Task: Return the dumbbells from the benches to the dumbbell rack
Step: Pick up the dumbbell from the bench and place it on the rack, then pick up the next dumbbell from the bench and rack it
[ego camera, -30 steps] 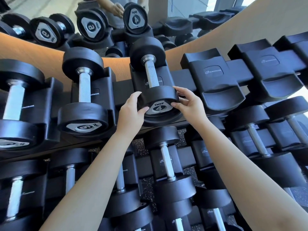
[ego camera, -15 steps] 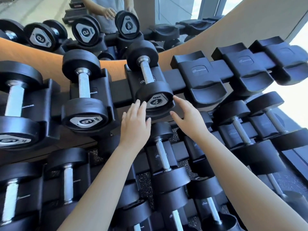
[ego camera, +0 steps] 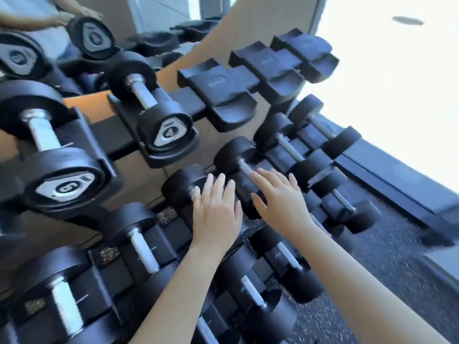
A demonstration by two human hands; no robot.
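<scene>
Two hands in head view, both out in front of the middle tier of the dumbbell rack. Left hand: fingers straight, slightly spread, holding nothing. Right hand just beside it: fingers likewise straight and spread, holding nothing. Contact with the blurred lower dumbbells beneath: cannot tell. Dumbbell marked 4 seated in a cradle on the top tier, up and left of both hands, apart from them. Dumbbell marked 6 in the next cradle leftward. Moulded cradles rightward. Mirror behind the top tier. Speckled floor at right.
</scene>
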